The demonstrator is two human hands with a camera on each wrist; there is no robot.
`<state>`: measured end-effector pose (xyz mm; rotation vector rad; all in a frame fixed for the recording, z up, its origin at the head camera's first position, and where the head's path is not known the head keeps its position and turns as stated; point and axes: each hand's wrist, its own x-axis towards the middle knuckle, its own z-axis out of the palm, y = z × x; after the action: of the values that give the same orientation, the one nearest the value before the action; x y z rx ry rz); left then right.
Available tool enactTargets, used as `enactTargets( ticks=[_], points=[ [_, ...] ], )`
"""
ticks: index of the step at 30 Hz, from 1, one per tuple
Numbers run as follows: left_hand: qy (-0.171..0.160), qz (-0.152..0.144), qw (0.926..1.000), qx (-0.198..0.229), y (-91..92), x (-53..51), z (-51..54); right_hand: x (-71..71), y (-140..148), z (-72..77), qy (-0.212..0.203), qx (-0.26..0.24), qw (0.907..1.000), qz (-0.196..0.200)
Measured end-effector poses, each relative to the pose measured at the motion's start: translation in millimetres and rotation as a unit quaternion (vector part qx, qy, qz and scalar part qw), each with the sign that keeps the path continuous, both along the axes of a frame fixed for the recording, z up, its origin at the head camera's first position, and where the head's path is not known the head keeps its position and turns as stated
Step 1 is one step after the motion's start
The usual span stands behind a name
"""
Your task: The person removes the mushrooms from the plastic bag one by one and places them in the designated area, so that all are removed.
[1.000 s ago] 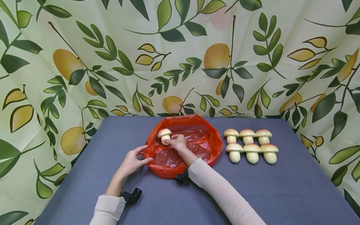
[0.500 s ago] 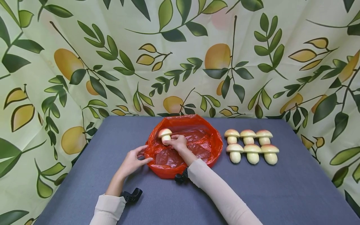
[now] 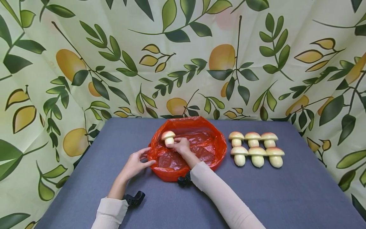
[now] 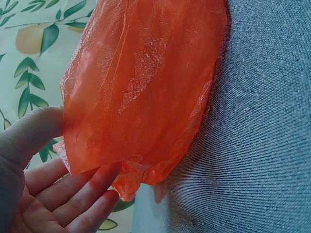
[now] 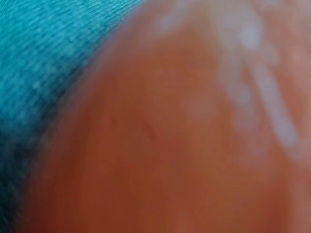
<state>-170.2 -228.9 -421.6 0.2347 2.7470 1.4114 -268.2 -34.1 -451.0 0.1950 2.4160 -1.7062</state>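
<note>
A toy mushroom (image 3: pixel 168 136) with a reddish cap stands upright inside the red plastic bag (image 3: pixel 219 149), towards its left side. My right hand (image 3: pixel 183 147) reaches over the near rim and pinches the mushroom's stem between thumb and fingers. At the bag's left side, my left hand (image 3: pixel 135 163) touches the rim with thumb and fingers spread apart. In the left wrist view, the tips of the left hand (image 4: pixel 63 194) meet the edge of the bag (image 4: pixel 146 87) and are partly hidden by it. Blurred red plastic (image 5: pixel 155 136) fills most of the right wrist view.
To the right of the bag, several more toy mushrooms (image 3: pixel 256 156) lie in two rows on the grey-blue tablecloth (image 3: pixel 300 197). A leaf-and-fruit patterned curtain (image 3: pixel 188 47) hangs behind the table. Each wrist wears a black camera mount (image 3: pixel 135 199).
My right hand and the mushroom stay in nearly the same place in the bag. The left hand holds still, and the whole head view shifts very slightly.
</note>
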Motion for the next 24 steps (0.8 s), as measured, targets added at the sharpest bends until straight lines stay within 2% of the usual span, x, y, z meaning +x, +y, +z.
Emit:
enactTargets(
  ticks=[11, 16, 24],
  points=[
    [-0.002, 0.001, 0.9999, 0.013, -1.4, -1.6, -1.5, -0.3, 1.6, -1.3, -0.003, -0.029, 0.9996, 0.001],
    [-0.002, 0.001, 0.9999, 0.011, -1.0, -1.8, -1.5, 0.3, 2.9, 1.5, -0.007, -0.06, 0.9982, -0.007],
    [-0.004, -0.001, 1.0, 0.007, -1.5, -1.7, -2.4, 3.5, 4.8, 7.1, -0.022, -0.071, 0.9972, -0.004]
  ],
)
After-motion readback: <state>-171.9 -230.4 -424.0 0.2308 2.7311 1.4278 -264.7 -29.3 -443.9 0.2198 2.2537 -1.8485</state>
